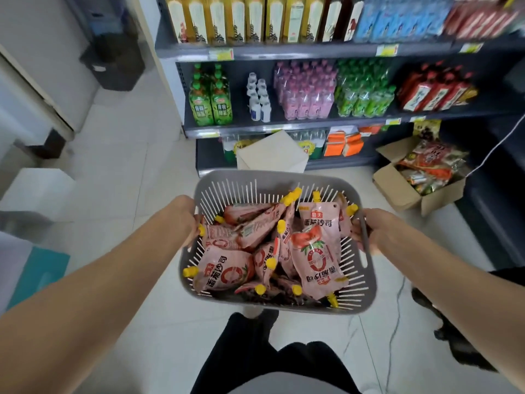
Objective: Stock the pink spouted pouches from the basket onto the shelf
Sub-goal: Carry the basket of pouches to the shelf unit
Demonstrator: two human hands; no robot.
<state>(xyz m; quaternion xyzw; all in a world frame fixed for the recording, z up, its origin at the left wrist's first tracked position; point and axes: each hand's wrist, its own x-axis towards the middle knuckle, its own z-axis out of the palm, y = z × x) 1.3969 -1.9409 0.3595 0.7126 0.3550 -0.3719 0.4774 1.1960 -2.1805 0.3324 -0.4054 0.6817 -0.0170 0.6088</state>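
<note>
left fingers [194, 223] and right fingers [356, 233] curl round the grey basket [255, 177] rims — pink pouches [315, 251], yellow-capped, heaped inside.

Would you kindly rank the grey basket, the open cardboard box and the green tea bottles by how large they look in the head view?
1. grey basket: largest, but nearest the camera.
2. open cardboard box.
3. green tea bottles: smallest as a group, but farthest, so true size is unsure.

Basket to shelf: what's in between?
Head view: one pale box lies between the basket far rim and the shelf, in front of its bottom tier.
</note>
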